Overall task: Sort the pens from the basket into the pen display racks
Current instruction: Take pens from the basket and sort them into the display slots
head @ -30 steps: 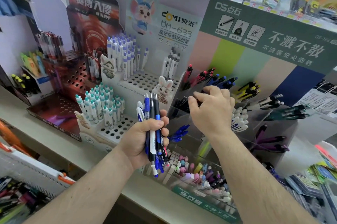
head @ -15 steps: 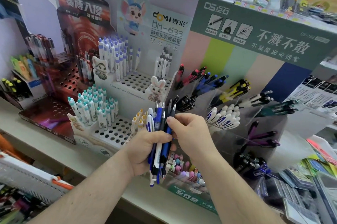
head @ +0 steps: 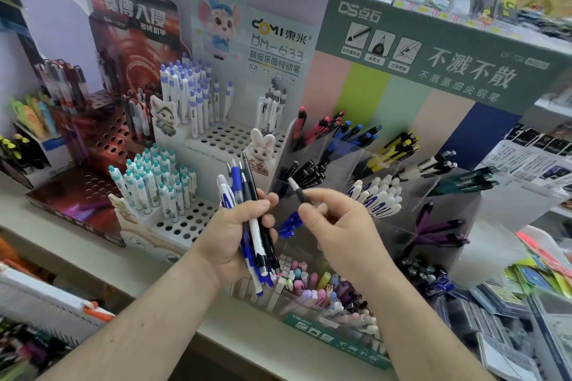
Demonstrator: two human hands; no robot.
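My left hand grips an upright bundle of several pens, blue, white and black, in front of the racks. My right hand pinches one black pen with a white tip just right of the bundle, the tip pointing up and left. Behind both hands stands the clear acrylic rack with slanted compartments of red, blue, black, yellow, white and purple pens. Left of it is the white perforated rack with standing white pens. No basket is in view.
A dark red perforated rack stands at the far left. Below my hands a low tray of pastel erasers and small pens sits on the shelf edge. Packaged stationery is piled at the right.
My right hand left the black-pen compartment, came back to the bundle, and has drawn one black white-tipped pen out to the right. The bundle stays in my left hand.
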